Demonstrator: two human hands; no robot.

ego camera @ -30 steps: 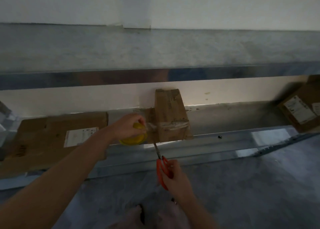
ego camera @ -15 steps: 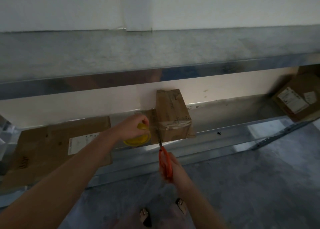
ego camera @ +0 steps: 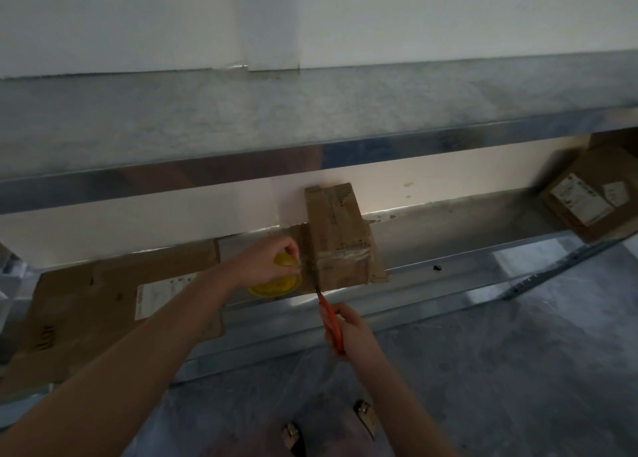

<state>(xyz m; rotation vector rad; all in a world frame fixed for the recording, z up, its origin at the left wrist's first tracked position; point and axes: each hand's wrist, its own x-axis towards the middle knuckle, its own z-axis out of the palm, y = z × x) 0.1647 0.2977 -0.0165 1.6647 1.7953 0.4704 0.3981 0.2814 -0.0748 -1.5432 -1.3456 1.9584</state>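
Right hand [ego camera: 355, 332] risen toward box [ego camera: 340, 235] — clenched round orange scissors [ego camera: 329, 318]; left hand [ego camera: 262, 265] grips yellow tape roll [ego camera: 276, 284]

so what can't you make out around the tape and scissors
Head view:
Scissors: blades thin, dark, blurred; open or closed unclear.
Yellow tape roll: top hidden by the left hand.
Label on the flat cardboard: too blurred to read.
Box at far right: cut off by the frame edge.

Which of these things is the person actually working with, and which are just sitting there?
In use: yellow tape roll in left hand; orange scissors in right hand; small cardboard box.
Lying about: flat labelled box; labelled box at far right.
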